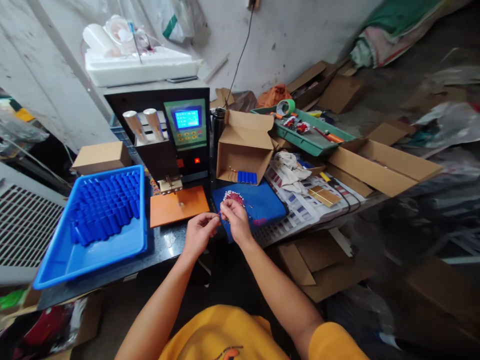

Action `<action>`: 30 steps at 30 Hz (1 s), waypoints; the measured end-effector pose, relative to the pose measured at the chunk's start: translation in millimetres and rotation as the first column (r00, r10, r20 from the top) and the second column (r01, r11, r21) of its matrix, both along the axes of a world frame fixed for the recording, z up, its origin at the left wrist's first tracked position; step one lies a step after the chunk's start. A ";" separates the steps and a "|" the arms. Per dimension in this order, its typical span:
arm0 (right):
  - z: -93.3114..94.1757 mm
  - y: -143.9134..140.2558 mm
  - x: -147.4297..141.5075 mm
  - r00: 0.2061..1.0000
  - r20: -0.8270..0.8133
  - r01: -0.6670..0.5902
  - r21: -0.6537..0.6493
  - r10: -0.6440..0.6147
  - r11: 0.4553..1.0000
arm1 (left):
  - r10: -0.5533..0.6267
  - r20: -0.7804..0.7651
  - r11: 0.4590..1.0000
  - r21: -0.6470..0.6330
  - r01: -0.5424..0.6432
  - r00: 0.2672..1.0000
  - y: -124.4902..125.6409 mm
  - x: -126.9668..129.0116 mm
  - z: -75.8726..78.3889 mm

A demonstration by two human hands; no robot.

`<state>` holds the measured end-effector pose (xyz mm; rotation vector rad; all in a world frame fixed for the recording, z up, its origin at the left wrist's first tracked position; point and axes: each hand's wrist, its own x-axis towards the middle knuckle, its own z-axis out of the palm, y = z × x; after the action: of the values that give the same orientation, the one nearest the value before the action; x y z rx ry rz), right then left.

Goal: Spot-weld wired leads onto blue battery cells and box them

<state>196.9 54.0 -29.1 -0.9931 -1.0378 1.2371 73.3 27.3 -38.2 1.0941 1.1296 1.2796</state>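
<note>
Both hands meet over the front edge of the desk (165,247), fingertips touching. The left hand (198,232) and right hand (235,220) pinch 1 small thin piece (221,213) between them; too small to identify, and its long axis cannot be told. It sits at the fingertips, equally near both hands. Just beyond the right hand, a pile of small red pieces (234,197) lies on a blue cloth (258,205). The orange plate (178,205) is left of the hands.
</note>
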 end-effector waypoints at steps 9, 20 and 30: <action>-10.2 -2.7 -12.1 0.900 0.287 -0.371 0.102 0.330 0.923 | -0.052 -0.110 0.992 -0.119 0.039 0.993 -12.5 -50.3 3.4; -17.2 -9.2 -41.0 0.856 0.303 -0.476 0.141 0.420 0.868 | 0.017 -0.038 0.988 -0.153 -0.023 0.999 -38.1 -78.7 2.1; -18.0 -19.2 -52.8 0.932 0.190 -0.335 0.123 0.309 0.934 | 0.119 -0.431 0.991 0.105 -0.081 0.894 -47.8 -141.1 12.7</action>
<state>144.1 34.8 -47.2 -0.8380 -1.4524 1.3302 -67.8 -20.5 -25.5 1.4511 1.4921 1.1992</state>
